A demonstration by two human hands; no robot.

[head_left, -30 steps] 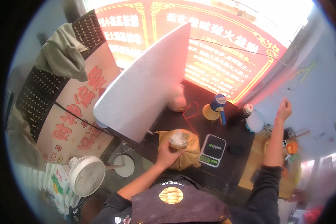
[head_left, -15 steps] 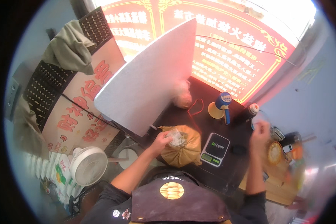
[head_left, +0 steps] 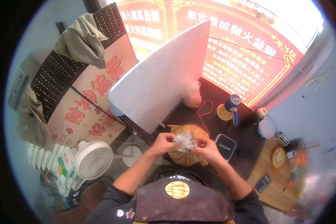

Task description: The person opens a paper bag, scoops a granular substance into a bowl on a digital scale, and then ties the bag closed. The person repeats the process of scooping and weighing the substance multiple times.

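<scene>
A plump tan bag (head_left: 184, 159) rests on the dark table (head_left: 239, 168) in front of me. Its translucent whitish plastic mouth (head_left: 185, 142) is bunched up on top. My left hand (head_left: 163, 145) pinches this plastic from the left with closed fingers. On the other side, the closed fingers of my right hand (head_left: 209, 151) grip the plastic too. Just right of the bag lies a digital kitchen scale (head_left: 225, 148) with a black top, partly covered by my right hand. Whether anything small sits between my fingertips is hidden.
A blue and yellow megaphone (head_left: 230, 108) stands beyond the scale, near a red cord (head_left: 203, 117). A tall pale panel (head_left: 160, 78) leans at the back left. At left is a white fan (head_left: 93, 160). A wooden table (head_left: 274, 175) at right bears a calculator (head_left: 263, 183).
My right hand has come in from the far right to the bag's bunched plastic. My left hand keeps its hold there. The whole view has shifted slightly.
</scene>
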